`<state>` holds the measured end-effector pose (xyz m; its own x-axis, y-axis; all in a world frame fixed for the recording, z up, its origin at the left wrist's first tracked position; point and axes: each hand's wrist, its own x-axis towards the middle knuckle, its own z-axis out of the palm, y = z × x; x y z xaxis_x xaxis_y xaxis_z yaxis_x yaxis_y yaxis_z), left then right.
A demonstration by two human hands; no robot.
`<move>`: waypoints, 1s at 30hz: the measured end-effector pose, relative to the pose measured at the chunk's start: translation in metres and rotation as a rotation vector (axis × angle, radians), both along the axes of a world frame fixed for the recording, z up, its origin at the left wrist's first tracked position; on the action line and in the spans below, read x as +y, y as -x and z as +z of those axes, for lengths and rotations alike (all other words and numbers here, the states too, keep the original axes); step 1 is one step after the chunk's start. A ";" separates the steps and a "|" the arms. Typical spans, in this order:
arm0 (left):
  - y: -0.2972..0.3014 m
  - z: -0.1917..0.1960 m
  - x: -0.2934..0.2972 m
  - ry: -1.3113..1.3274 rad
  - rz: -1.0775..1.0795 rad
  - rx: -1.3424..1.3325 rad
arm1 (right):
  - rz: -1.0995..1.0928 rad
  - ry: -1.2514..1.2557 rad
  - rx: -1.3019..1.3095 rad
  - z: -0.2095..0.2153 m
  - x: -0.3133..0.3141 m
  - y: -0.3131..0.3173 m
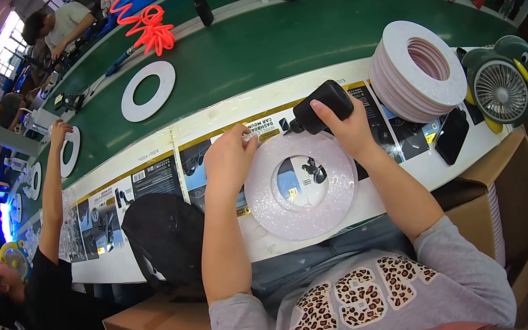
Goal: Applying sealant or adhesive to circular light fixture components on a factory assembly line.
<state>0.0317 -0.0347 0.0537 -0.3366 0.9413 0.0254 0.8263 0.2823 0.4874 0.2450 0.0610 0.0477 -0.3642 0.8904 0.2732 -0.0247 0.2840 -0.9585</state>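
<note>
White ring (301, 187) under left fingers (241, 142) — right hand (346, 127) grips black bottle (323, 107).

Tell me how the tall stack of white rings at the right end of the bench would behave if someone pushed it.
The stack of rings already leans with its layers fanned, so a push would probably make it slide apart or topple rather than move as one. Each ring looks thin and flat, like the ring under the left hand, so likely light. A black phone-like slab lies close beside it.
</note>
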 end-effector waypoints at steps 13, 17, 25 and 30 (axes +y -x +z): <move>0.000 0.002 -0.001 0.009 0.002 0.008 | -0.036 -0.022 -0.011 0.001 0.001 0.000; -0.001 0.003 0.000 0.001 -0.017 0.022 | -0.050 0.031 0.081 0.000 0.000 -0.001; 0.001 -0.003 0.000 -0.012 0.002 0.017 | 0.050 0.060 0.039 0.000 -0.009 0.005; 0.001 -0.004 0.000 -0.034 -0.001 0.018 | 0.067 -0.014 0.011 -0.002 -0.010 0.007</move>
